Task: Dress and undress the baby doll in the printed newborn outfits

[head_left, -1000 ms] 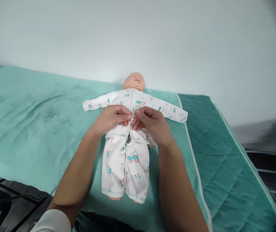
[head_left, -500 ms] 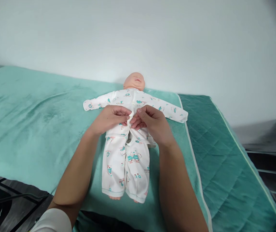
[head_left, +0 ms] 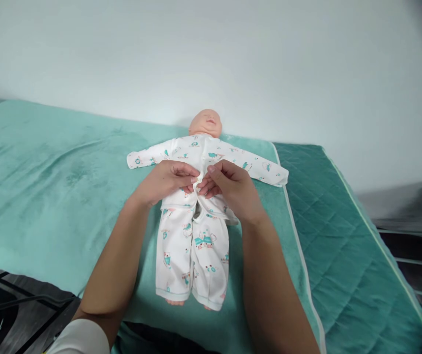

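Observation:
A baby doll (head_left: 206, 124) lies on its back, its arms spread out in long sleeves. It wears a white printed baby shirt (head_left: 187, 148) and matching baby trousers (head_left: 176, 246), with the toes just showing below the cuffs. Over the doll's belly, my left hand (head_left: 168, 181) pinches the left front edge of the shirt near a small button or snap. Close beside it, my right hand (head_left: 233, 187) has its thumb and fingers closed on the opposite front edge. The fastening between my fingertips is partly hidden. Below my hands the shirt's lower front parts slightly.
The doll rests on a light green blanket (head_left: 48, 196) with a pale border. Under it, a darker quilted cover (head_left: 344, 246) shows at the right. A white wall (head_left: 211, 54) rises directly behind the doll's head. Black metal framing (head_left: 30, 297) is at the lower left.
Both hands stay at the shirt's front, with only slight shifts of the fingertips around the fastening. The doll lies as before.

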Available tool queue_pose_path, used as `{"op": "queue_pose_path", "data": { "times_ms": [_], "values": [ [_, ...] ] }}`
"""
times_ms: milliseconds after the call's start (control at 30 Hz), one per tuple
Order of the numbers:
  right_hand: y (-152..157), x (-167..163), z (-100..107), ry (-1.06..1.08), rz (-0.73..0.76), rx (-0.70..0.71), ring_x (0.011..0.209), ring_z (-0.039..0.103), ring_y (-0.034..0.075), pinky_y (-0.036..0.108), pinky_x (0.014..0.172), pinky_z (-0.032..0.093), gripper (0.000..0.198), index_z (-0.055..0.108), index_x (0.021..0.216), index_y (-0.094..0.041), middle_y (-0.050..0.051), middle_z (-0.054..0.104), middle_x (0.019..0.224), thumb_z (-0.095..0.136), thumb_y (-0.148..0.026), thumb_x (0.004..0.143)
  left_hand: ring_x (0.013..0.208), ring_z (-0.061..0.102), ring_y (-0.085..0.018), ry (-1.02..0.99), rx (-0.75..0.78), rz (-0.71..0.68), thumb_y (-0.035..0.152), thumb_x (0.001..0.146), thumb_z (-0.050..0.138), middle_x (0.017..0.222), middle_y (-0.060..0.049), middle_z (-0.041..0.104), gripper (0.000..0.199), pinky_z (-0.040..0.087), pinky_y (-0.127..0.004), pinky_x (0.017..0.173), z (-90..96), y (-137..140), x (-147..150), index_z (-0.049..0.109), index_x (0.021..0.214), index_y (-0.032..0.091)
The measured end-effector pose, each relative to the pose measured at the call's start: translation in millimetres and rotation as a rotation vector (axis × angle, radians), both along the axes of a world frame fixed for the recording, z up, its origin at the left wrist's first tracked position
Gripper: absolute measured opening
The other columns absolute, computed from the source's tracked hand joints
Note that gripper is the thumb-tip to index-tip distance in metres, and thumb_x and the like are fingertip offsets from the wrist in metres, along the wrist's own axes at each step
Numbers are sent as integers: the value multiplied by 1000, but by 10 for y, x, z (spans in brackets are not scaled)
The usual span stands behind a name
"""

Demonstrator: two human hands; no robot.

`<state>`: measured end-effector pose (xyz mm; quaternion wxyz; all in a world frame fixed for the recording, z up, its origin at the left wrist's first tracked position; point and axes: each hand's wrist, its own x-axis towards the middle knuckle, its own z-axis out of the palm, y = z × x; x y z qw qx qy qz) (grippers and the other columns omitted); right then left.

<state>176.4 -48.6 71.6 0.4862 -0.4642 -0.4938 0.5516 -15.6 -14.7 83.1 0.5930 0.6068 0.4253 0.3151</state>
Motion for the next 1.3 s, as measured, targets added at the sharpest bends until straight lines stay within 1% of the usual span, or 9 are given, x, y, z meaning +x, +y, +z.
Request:
{"op": "queue_pose_path", "data": {
  "times_ms": [133,267,367,500,600,767,933,1133,1300],
  "values": [
    [-1,-13,13,-4,0,2,65,71,15,24,57,57,44,62,77,-19,5,75,76,78,-59,85,67,66,-12,33,34,25,19,80,72,72,-3,72,12,53,-24,67,8,-24,21,76,89,13],
    [-4,-9,12,-31,3,8,67,72,15,24,57,57,39,61,78,-19,6,75,79,75,-54,88,72,65,-11,42,127,30,19,80,70,82,-4,73,13,53,-25,70,-27,-31,22,78,89,15],
    [-4,9,-7,-85,12,23,68,72,15,24,60,58,30,61,82,-19,4,75,77,74,-45,89,74,65,-12,13,130,6,21,82,69,85,-4,73,14,54,-25,71,-40,-23,13,79,91,15],
    [-10,29,-11,-207,16,32,70,73,16,25,62,58,15,60,87,-21,0,72,72,73,-29,85,70,66,-11,-11,101,3,26,84,71,75,-3,71,17,54,-24,70,-40,-11,11,79,94,15],
    [-23,23,11,-266,4,17,69,73,16,25,62,57,11,60,89,-22,-1,72,72,69,-22,83,68,65,-11,-6,94,15,26,84,72,74,-2,71,18,53,-23,68,-45,-8,17,80,96,15],
    [-30,5,30,-295,-6,16,59,67,14,25,59,53,12,60,89,-23,-2,70,65,68,-19,81,70,66,-12,5,96,27,20,80,69,75,-2,72,18,53,-23,69,-52,-17,15,80,94,16],
    [-22,-12,14,-302,-12,30,55,64,13,24,55,49,13,59,89,-23,-4,68,62,67,-17,80,72,67,-12,30,110,15,18,80,66,76,-2,73,20,53,-23,69,-13,-36,4,80,93,16],
    [-14,-32,-6,-270,-44,20,54,65,13,24,54,51,12,58,87,-22,-4,68,61,67,-19,79,66,64,-10,80,98,54,16,75,67,69,0,70,19,47,-20,61,29,-46,36,79,90,15],
    [-8,-44,3,-274,-71,-5,53,65,13,24,55,52,12,59,86,-23,-3,68,60,68,-20,78,64,64,-10,31,97,62,16,74,68,68,0,69,20,49,-22,63,-23,-15,60,77,92,14]
  ]
}}
